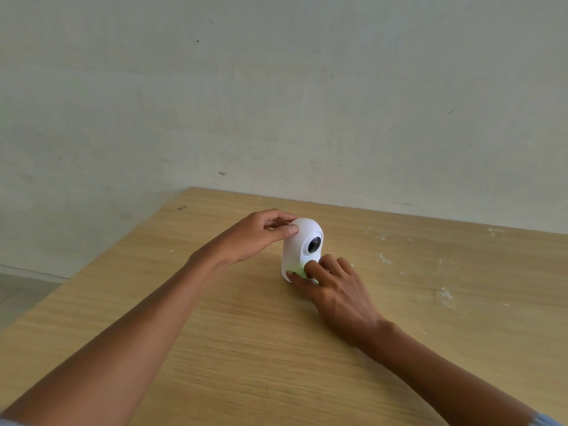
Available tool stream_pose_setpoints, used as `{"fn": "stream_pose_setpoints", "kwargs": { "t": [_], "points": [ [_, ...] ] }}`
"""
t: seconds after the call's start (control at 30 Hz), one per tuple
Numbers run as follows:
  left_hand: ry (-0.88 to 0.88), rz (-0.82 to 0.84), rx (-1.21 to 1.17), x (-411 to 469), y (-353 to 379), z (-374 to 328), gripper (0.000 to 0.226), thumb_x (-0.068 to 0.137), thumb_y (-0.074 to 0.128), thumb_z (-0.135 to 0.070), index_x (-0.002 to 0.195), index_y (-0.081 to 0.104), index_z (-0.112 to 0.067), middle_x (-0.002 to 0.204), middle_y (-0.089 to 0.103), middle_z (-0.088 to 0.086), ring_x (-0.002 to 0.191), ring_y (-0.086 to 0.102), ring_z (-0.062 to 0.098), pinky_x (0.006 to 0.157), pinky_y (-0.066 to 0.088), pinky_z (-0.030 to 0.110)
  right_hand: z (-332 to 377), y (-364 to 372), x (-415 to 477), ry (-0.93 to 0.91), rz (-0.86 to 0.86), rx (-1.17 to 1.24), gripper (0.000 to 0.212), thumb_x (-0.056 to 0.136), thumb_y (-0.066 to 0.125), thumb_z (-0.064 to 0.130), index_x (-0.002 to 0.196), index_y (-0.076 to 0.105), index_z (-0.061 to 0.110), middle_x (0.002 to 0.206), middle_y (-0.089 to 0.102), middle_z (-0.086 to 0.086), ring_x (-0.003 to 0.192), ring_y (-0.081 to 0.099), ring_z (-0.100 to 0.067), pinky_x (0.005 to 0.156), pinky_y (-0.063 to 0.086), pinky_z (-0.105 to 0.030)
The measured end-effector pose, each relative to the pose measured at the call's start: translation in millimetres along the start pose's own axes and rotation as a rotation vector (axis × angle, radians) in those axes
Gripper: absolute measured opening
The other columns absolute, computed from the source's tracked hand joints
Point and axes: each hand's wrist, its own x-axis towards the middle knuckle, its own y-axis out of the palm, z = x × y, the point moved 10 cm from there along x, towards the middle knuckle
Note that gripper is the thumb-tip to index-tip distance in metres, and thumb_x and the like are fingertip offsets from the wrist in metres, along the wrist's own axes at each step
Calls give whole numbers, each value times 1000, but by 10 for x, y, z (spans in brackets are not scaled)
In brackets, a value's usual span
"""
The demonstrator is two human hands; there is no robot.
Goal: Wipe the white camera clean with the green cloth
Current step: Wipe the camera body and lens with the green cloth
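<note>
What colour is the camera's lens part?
Black, glossy lens set in the white camera; head view shows it.

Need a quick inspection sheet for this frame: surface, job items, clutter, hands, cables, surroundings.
Surface: wooden table, light grain, with whitish smears and flecks on its right side.
Job's things: white camera stands upright on the table, dark lens facing right of the viewer; green cloth pressed against its lower front, mostly hidden by fingers.
Clutter: nothing seen.
Hands: left hand steadies the camera's domed top with thumb and fingers; right hand holds the cloth against the base.
Cables: nothing seen.
Surroundings: pale scuffed wall behind the table; floor strip at far left.
</note>
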Motion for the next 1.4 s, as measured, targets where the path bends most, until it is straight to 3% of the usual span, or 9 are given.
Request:
{"fn": "stream_pose_setpoints", "kwargs": {
  "t": [0.3,0.43,0.6,0.77,1.0,1.17,1.27,1.4],
  "points": [
    [-4,28,54,17,1,-27,39,94,64,-47,131,65,-36,132,64,-15,122,59,2,103,46,31,-140,-182,32,102,-66,53,52,77,67,-2,122,66,23,94,62,-2,76,53,-27,60,42,-39],
    [-10,36,92,18,16,-71,38,98,61,-41,135,62,-33,133,61,-10,110,63,5,87,46,23,-111,-82,13,95,-36,64,50,77,66,1,121,67,26,93,61,-1,76,52,-26,60,42,-38],
    [6,64,123,-10,36,-148,46,100,58,-39,144,48,-49,127,62,-9,112,61,8,98,45,29,-133,-134,10,125,-50,65,48,81,63,3,125,66,24,94,61,-1,77,51,-25,63,36,-34],
    [14,53,121,-35,53,-196,32,99,57,-42,130,63,-49,123,61,-12,107,59,0,93,44,26,-174,-68,-17,200,-10,140,48,83,63,5,127,63,23,98,62,0,79,52,-24,65,41,-34],
    [15,43,114,-28,48,-174,34,95,63,-45,128,64,-48,121,60,-13,110,64,8,94,45,24,-359,76,-112,414,59,339,23,89,64,12,111,62,20,99,64,2,87,61,-23,68,44,-31],
    [10,53,109,-35,43,-177,33,95,63,-44,128,64,-50,120,58,-18,114,60,1,93,44,22,-558,155,-191,601,47,483,20,96,58,17,116,63,18,105,65,0,95,61,-22,69,45,-32],
    [14,49,105,-39,46,-176,33,96,62,-44,128,64,-51,123,59,-17,115,59,0,94,44,22,-430,101,-109,528,33,459,19,92,62,12,111,66,14,96,66,-3,86,62,-26,64,40,-28],
    [20,52,104,-40,43,-170,33,96,62,-44,129,64,-51,129,62,-12,118,59,1,103,44,27,-301,33,-41,421,-24,385,23,87,67,11,109,70,14,93,69,-3,81,64,-27,67,52,-35]
  ]
}}
